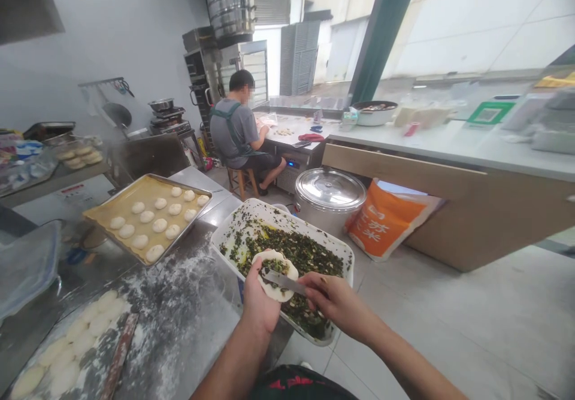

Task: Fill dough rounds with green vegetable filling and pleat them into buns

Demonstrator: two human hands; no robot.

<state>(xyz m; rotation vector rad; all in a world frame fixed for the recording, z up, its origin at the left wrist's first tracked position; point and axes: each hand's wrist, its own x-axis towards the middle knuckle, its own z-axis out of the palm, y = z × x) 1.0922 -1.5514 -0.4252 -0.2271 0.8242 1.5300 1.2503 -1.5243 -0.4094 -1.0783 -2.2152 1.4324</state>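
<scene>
A round dough wrapper (286,268) rests in my left hand (263,301), its fingers curled around the underside and the thumb at the edge. Chopped green filling sits in the wrapper's middle. My right hand (330,298) is closed on a flat metal filling spatula (287,281), whose blade lies against the filling. Both hands are over a white tub (349,262) of chopped green filling (309,253). Flattened dough rounds (83,334) lie on the floured steel table at lower left, beside a rolling pin (120,355).
A lined baking tray (101,211) with rows of filled buns stands at left. Beyond the tub are a lidded steel pot (330,190) and an orange-and-white sack (386,220). A person (238,124) sits on a stool at the far counter. A white counter (476,142) runs along the right.
</scene>
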